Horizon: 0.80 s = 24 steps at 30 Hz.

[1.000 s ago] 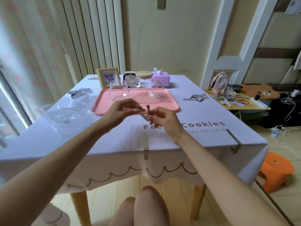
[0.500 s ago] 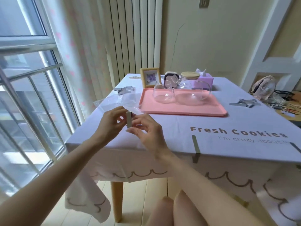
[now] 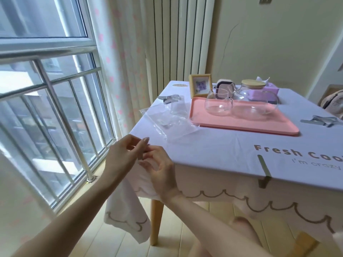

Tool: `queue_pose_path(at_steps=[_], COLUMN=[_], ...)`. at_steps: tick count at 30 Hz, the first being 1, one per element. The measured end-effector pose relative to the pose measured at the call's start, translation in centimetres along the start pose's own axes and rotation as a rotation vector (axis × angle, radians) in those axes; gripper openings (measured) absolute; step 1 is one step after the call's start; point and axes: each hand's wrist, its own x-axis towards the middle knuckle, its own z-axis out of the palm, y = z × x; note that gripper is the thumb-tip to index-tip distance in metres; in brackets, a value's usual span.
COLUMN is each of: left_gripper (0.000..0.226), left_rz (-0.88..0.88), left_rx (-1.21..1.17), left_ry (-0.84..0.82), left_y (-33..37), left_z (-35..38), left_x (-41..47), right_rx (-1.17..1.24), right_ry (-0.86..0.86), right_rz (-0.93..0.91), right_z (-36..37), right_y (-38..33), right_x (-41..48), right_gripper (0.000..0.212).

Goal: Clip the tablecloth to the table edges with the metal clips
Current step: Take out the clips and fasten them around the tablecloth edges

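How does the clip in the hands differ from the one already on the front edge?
The held clip is unfitted, pinched between left hand and right hand near the corner, mostly hidden. The fitted clip straddles the tablecloth edge, fully visible. Both are the task's metal clips.

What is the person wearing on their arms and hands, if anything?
The left forearm and right forearm are bare, with no sleeves in view. The left hand and right hand have no gloves, and no watch, bracelet or ring is visible. The left hand shows a long, pale nail.
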Motion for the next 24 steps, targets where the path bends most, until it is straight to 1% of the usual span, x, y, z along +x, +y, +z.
queue_pose_path(at_steps=[2, 4, 6, 8, 10, 11, 14, 16, 18, 20, 22, 24], left_gripper=[0.03, 0.026, 0.027, 0.025, 0.02, 0.019, 0.017, 0.019, 0.019, 0.014, 0.01, 0.01], left_rz=[0.002, 0.0, -0.01, -0.032, -0.079, -0.108, -0.187, -0.215, -0.218, -0.208, -0.193, -0.191], left_rx=[0.143, 0.241, 0.306, 0.312, 0.251, 0.184, -0.043, -0.129, -0.165, -0.173, -0.162, -0.155], left_ry=[0.085, 0.131, 0.129, 0.106, 0.052, 0.011, -0.144, -0.203, -0.179, -0.119, -0.087, -0.096], left_y=[0.0, 0.0, -0.1, -0.4, -1.0, -1.4, -1.9, -1.8, -1.7, -1.7, -1.7, -1.7], left_z=[-0.3, -0.6, -0.8, -0.9, -1.1, -1.4, -2.1, -2.3, -2.3, -2.2, -2.1, -2.0], left_x=[-0.4, -0.7, -1.0, -1.2, -1.3, -1.3, -1.2, -1.2, -1.4, -1.6, -1.7, -1.7], right_rx=[-0.002, 0.015, 0.017, 0.02, -0.018, -0.058, -0.131, -0.154, -0.176, -0.224, -0.338, -0.425], right_ry=[-0.021, -0.032, -0.036, -0.056, -0.068, -0.066, -0.05, -0.019, -0.005, -0.03, -0.045, -0.028], right_rz=[0.004, -0.004, -0.047, -0.065, -0.073, -0.09, -0.116, -0.133, -0.172, -0.219, -0.291, -0.371], right_z=[0.8, 1.4, 1.8, 2.1, 2.2, 2.3, 2.4, 2.5, 2.5, 2.3, 1.9, 1.5], right_y=[0.0, 0.1, 0.4, 0.8, 1.4, 1.6, 2.3, 2.3, 2.3, 2.5, 2.9, 3.3], right_x=[-0.4, -0.8, -1.2, -1.6, -1.9, -2.0, -2.1, -2.1, -2.2, -2.2, -2.2, -2.2], right_gripper=[0.011, 0.012, 0.014, 0.021, 0.033, 0.034, 0.023, 0.017, 0.016, 0.018, 0.022, 0.021])
